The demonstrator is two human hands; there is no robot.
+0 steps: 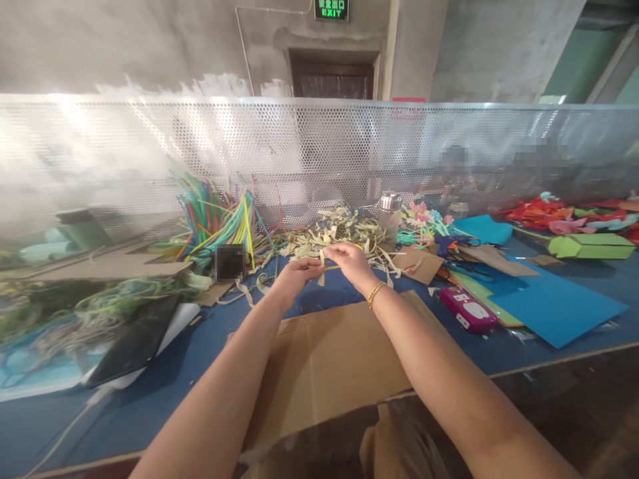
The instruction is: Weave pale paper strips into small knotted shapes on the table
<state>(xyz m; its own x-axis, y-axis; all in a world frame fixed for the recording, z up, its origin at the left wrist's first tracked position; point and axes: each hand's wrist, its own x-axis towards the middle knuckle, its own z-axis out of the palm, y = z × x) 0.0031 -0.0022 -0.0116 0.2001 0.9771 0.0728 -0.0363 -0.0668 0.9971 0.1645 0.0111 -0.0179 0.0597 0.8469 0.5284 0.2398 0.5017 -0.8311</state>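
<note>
Both of my hands meet above the far edge of a brown cardboard sheet (339,359). A short pale yellow strip (322,259) hangs between the fingertips, its lower end pointing down. My left hand (297,276) pinches it from the left with closed fingers. From the right, my right hand (352,263), with a gold bracelet at the wrist, pinches the strip's upper part. A thin yellow stem (333,267) runs sideways by the fingers; which hand bears it I cannot tell. Just behind lies a heap of pale cut strips (339,229).
Colourful pipe cleaners (214,213) stand left of the strips, and a bottle (390,216) behind my right hand. A purple device (468,309) and blue sheets (554,299) lie right. At left are a dark tablet (132,342) and green strands (114,306). A perforated metal screen (329,133) closes the back.
</note>
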